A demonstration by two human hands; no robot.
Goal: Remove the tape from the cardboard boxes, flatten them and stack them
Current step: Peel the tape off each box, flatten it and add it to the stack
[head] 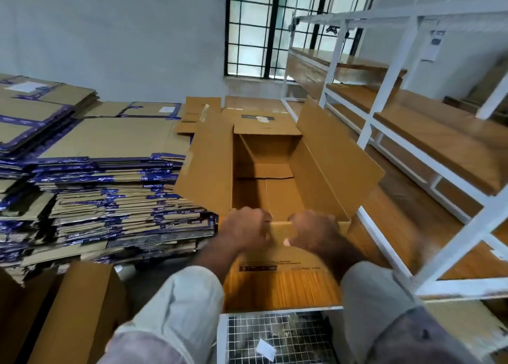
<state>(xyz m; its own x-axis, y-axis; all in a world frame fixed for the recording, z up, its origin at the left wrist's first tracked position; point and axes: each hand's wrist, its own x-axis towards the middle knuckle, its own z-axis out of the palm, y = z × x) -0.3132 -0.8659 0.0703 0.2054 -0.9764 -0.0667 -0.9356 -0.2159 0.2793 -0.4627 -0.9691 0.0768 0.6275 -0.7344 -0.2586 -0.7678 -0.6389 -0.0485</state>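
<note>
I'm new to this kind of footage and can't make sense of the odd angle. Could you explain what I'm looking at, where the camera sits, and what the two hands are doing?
There is no machine here. A person wears a wide-angle camera on the head, looking forward and down, so you see their own arms. The left hand and right hand both have their fingers curled over the near edge of an open cardboard box, whose flaps stand open; it looks empty inside. To the left lies a tall stack of flattened boxes with blue tape on them. On the right stand white shelves with wooden boards. A barred window is ahead. The hands are slightly blurred.
</note>
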